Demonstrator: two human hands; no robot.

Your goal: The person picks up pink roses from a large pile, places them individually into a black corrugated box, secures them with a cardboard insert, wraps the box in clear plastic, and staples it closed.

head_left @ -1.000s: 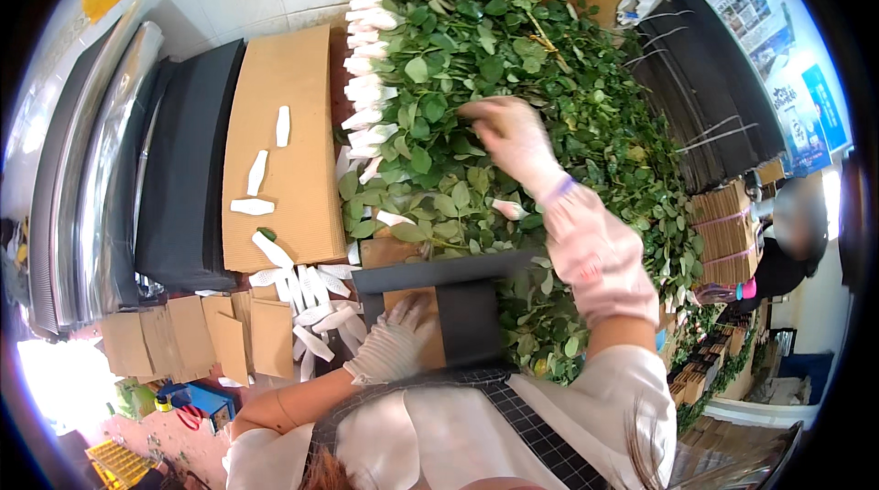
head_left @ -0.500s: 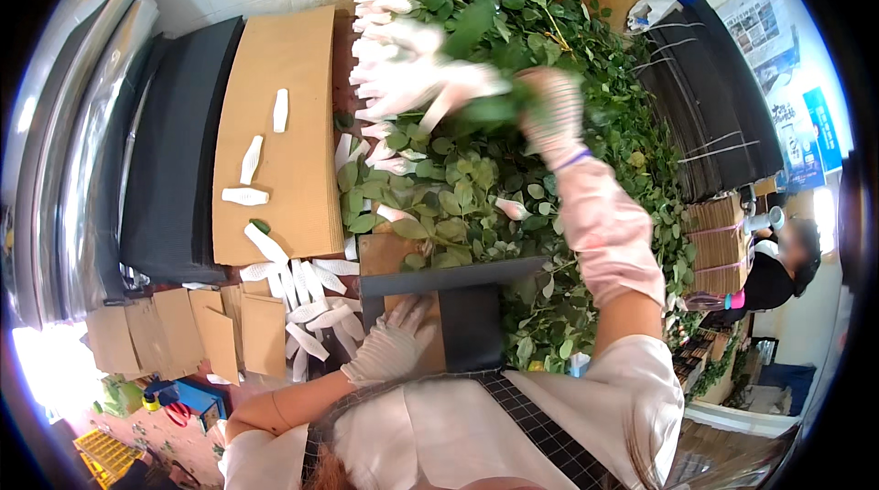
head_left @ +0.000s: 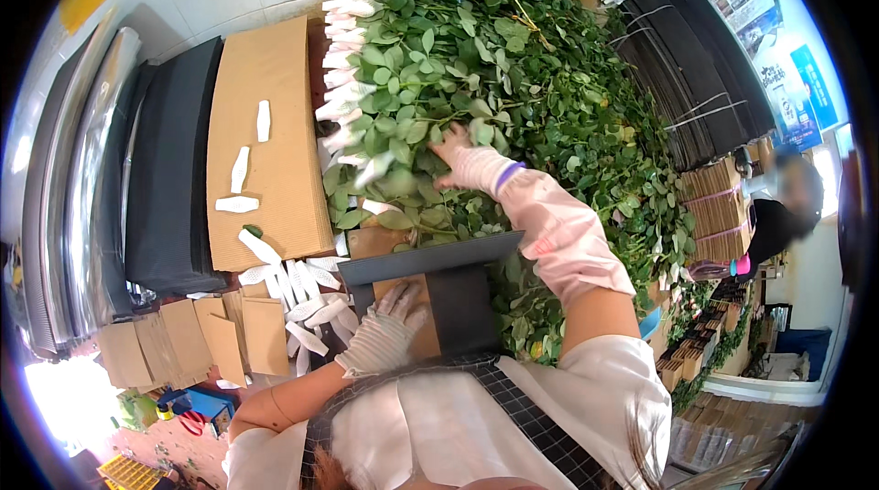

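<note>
My left hand (head_left: 389, 325), in a whitish glove, lies flat with its fingers stretched out on a brown cardboard piece (head_left: 422, 302). That piece rests on a black sheet (head_left: 467, 307) in front of my body; the sheet's far edge stands up as a flap (head_left: 430, 256). Reaching forward, my right hand (head_left: 467, 158) has thumb and fingers apart among the leaves of a large heap of rose stems (head_left: 531, 69). Its fingertips are partly covered by foliage. Pale pink rose heads (head_left: 343, 78) in white net sleeves line the heap's left side.
Loose white net sleeves (head_left: 316, 302) are piled left of the black sheet. Farther left stand stacks of brown cardboard (head_left: 265, 96) and black sheets (head_left: 174, 169). Strapped dark sheets (head_left: 687, 78) and bundled cardboard (head_left: 714, 211) are at the right, with another person (head_left: 783, 215) beyond.
My right hand, blurred over a bunch of roses before, has come down nearer to me and left, its fingers now apart in the leaves. The left hand stays on the cardboard piece.
</note>
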